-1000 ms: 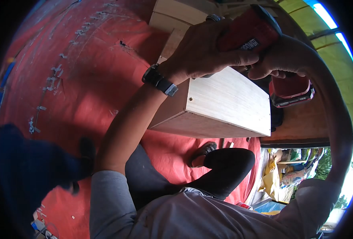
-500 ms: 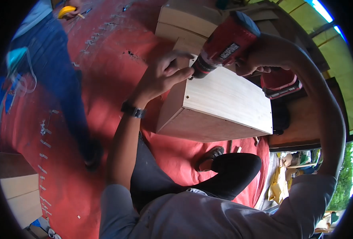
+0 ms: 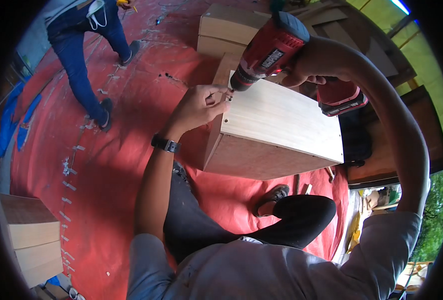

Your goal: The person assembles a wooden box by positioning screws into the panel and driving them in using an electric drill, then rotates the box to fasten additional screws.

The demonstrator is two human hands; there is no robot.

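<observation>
My right hand (image 3: 314,65) is wrapped round the grip of a red and black cordless drill (image 3: 266,55), its chuck pointing down at the left edge of a pale wooden box (image 3: 281,120). My left hand (image 3: 196,107) has thumb and forefinger drawn together at that edge, close beside the chuck. Whatever sits between those fingertips is too small to make out. Dark screw holes or screw heads show along the box's top edge near my thumb. The drill's bit is hidden by the chuck and fingers.
More wooden boxes stand behind (image 3: 231,27) and a stack of pale boxes (image 3: 34,235) at lower left. Red sheeting (image 3: 116,200) with tape strips covers the floor. Another person in jeans (image 3: 76,60) stands at upper left. Brown boards (image 3: 396,140) lie at right.
The drill and my right hand have shifted slightly left, with the chuck still at the box's edge. The other person's legs have moved up and away. My head view has shifted a little.
</observation>
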